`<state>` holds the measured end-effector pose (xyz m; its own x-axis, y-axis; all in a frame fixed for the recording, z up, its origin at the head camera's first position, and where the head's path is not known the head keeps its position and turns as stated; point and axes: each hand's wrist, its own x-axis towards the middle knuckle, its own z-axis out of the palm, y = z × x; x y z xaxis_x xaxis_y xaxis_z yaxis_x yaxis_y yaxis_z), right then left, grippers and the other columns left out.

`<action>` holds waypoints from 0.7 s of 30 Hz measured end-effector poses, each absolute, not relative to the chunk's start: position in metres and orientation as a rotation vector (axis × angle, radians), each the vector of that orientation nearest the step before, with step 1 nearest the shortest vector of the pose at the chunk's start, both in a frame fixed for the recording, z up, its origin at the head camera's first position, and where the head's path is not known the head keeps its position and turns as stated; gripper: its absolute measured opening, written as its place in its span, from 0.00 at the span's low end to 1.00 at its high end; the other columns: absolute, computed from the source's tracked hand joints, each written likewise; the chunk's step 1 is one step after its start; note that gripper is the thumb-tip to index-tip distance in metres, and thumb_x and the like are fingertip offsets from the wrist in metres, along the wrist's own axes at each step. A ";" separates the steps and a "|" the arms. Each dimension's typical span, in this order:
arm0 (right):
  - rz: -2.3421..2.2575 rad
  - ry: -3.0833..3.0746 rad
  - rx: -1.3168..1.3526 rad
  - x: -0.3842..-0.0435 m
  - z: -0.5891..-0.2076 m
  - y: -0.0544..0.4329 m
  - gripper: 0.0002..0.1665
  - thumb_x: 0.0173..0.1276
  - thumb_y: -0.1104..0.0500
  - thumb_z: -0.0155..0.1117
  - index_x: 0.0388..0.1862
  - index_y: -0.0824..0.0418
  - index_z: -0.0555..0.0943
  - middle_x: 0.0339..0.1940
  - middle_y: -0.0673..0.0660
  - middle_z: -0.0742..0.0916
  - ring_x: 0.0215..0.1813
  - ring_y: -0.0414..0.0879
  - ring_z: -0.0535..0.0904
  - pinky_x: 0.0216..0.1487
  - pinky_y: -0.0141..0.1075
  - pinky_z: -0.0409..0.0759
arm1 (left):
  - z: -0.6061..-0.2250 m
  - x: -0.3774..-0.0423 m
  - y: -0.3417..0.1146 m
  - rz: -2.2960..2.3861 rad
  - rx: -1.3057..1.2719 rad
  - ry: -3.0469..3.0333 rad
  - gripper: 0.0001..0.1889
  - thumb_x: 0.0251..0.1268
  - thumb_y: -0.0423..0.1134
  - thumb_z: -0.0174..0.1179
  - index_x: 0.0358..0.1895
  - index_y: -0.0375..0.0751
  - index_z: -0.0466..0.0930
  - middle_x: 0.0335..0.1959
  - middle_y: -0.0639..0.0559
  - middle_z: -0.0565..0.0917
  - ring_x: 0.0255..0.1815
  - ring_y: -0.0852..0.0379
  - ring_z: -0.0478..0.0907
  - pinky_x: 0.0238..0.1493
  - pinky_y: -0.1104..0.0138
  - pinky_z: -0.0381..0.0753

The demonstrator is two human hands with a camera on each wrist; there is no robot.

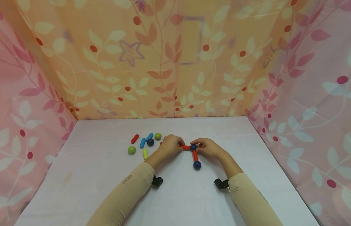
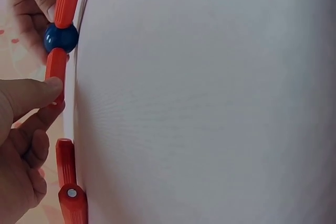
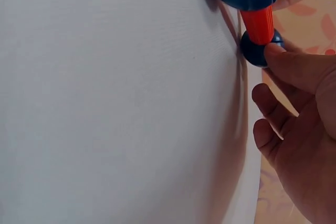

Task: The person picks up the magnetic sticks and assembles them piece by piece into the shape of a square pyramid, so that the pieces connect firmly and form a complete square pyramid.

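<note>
Left fingers (image 2: 39,92) pinched a red stick (image 1: 186,147), right fingers (image 3: 296,67) gripped the blue ball (image 1: 193,147) at its end, seemingly to steady the joint.

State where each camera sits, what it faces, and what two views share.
Head: on the head, facing forward and down over the white table; left hand, right hand and sleeves show.
Left wrist: worn there, facing the left hand pinching a red stick; the right hand shows beyond.
Right wrist: worn there, facing the right hand holding a blue ball; part of the left hand shows.
Both wrist views share that blue ball.
</note>
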<state>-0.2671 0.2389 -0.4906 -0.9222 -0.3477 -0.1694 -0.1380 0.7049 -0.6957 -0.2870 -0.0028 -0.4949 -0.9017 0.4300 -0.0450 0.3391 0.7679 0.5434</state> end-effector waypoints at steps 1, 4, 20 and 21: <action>-1.030 2.631 -0.386 -0.267 -0.491 0.239 0.21 0.72 0.63 0.65 0.60 0.45 0.85 0.45 0.53 0.84 0.50 0.50 0.75 0.53 0.45 0.74 | -0.495 -0.287 -0.003 0.813 0.612 2.793 0.08 0.63 0.42 0.73 0.45 0.55 0.89 0.36 0.60 0.83 0.46 0.55 0.72 0.50 0.60 0.68; -1.018 2.639 -0.391 -0.266 -0.493 0.240 0.20 0.72 0.61 0.67 0.59 0.44 0.85 0.44 0.52 0.83 0.49 0.50 0.75 0.53 0.45 0.73 | -0.496 -0.287 -0.002 0.811 0.611 2.793 0.09 0.63 0.42 0.72 0.46 0.56 0.89 0.36 0.60 0.83 0.47 0.55 0.71 0.50 0.60 0.68; -1.118 2.662 -0.383 -0.253 -0.500 0.240 0.18 0.70 0.59 0.71 0.56 0.46 0.85 0.48 0.50 0.86 0.49 0.48 0.76 0.57 0.46 0.73 | -0.481 -0.283 -0.041 0.881 0.598 2.846 0.13 0.65 0.42 0.71 0.51 0.52 0.88 0.47 0.58 0.87 0.53 0.55 0.72 0.58 0.57 0.73; -1.125 2.662 -0.377 -0.252 -0.500 0.240 0.18 0.69 0.59 0.71 0.56 0.46 0.85 0.48 0.50 0.86 0.49 0.49 0.76 0.57 0.46 0.73 | -0.478 -0.282 -0.047 0.886 0.589 2.864 0.13 0.65 0.42 0.71 0.51 0.52 0.89 0.49 0.58 0.87 0.54 0.54 0.72 0.58 0.56 0.73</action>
<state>-0.2517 0.2404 -0.5000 -0.9413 -0.3202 -0.1070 -0.1465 0.6730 -0.7250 -0.2815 -0.0472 -0.4782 -0.9221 0.3858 0.0309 0.3358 0.7578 0.5595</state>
